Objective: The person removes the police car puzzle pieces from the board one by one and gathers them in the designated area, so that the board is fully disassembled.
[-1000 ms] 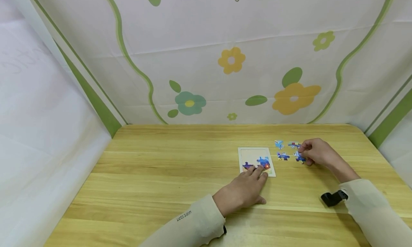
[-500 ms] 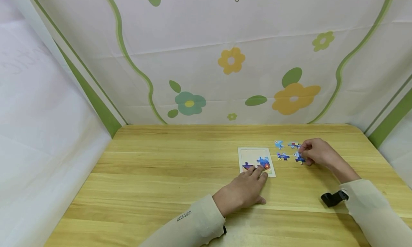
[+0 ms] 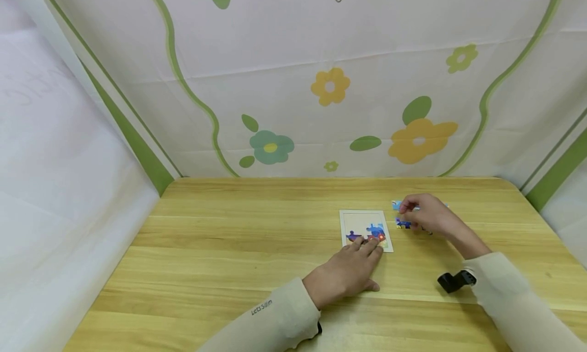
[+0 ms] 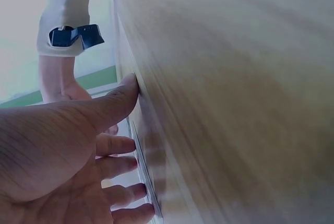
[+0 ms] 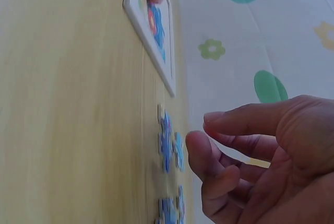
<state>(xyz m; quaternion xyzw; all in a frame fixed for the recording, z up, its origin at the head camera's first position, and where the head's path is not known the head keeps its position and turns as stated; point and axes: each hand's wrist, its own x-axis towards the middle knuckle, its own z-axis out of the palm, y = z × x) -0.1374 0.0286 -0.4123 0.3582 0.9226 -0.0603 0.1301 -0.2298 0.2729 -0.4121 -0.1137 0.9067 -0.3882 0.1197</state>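
In the head view, my left hand [image 3: 348,273] lies flat with its fingers spread over the near edge of a small white puzzle tray [image 3: 342,224]. Blue and purple jigsaw pieces sit in the tray's lower part, partly under those fingertips; a blue one [image 3: 377,229] shows at the right. Above several loose jigsaw pieces to the right of the tray hovers my right hand [image 3: 428,215], hiding part of them. The right wrist view shows its thumb and index finger bent toward each other, a gap between them and nothing held. Below them lies a loose blue piece [image 5: 166,140].
A wooden table [image 3: 229,240] carries everything. White cloth [image 3: 284,102] with printed flowers and leaves rises behind it and at both sides. On the right wrist is a black strapped device [image 3: 456,280].
My right hand has left the far-right loose piece and moved left, over the pieces nearer the tray. The left hand and the tray have stayed put.
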